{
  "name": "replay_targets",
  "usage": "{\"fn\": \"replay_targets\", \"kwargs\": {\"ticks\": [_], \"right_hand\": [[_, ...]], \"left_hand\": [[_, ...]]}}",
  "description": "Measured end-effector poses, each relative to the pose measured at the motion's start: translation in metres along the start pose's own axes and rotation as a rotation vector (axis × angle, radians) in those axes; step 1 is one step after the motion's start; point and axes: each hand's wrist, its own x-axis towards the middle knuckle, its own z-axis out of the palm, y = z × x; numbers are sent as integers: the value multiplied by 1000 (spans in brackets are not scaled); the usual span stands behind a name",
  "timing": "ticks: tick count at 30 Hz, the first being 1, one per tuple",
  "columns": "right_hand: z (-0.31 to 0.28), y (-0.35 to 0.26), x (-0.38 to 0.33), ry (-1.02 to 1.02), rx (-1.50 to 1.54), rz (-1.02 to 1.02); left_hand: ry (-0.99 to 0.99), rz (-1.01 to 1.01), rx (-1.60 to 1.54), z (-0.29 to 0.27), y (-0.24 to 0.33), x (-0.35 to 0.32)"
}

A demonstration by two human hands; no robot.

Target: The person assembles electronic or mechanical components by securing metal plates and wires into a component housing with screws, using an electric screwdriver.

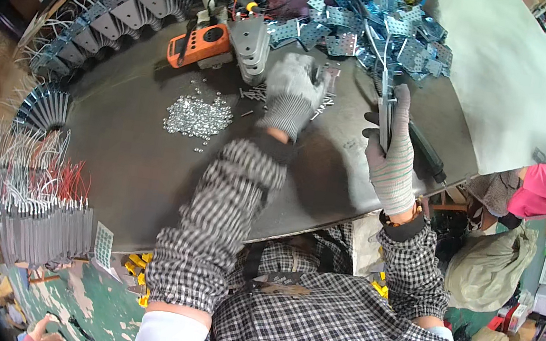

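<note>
My left hand [292, 93], in a grey glove, is over a small heap of screws [251, 93] at the middle of the dark table. Its fingers are curled together, and whatever they pinch is hidden. To the right, my gloved right hand [394, 161] grips a narrow grey metal piece [385, 113] upright between thumb and fingers. Pale wires [385, 50] rise from its top end toward the bracket pile. Left of the screws lies a spread of small shiny nuts or washers [198, 117]. A dark stick-shaped tool [427, 152] rests beside my right hand.
Bluish perforated metal brackets [348, 31] are heaped at the back. An orange meter [200, 45] stands beside stacked grey plates [250, 45]. Wired grey parts [44, 236] line the left edge, with assembled ones [105, 25] behind. A white sheet [502, 77] covers the right.
</note>
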Motion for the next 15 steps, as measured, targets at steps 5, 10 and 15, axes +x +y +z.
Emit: {"fn": "replay_targets", "kwargs": {"ticks": [5, 10, 15], "right_hand": [[1, -1, 1, 40, -120, -76], [-6, -22, -4, -135, 811, 313], [31, -42, -17, -391, 1149, 553]], "left_hand": [[176, 144, 344, 23, -12, 27], [225, 193, -569, -3, -22, -29], [264, 191, -789, -33, -25, -96]]}}
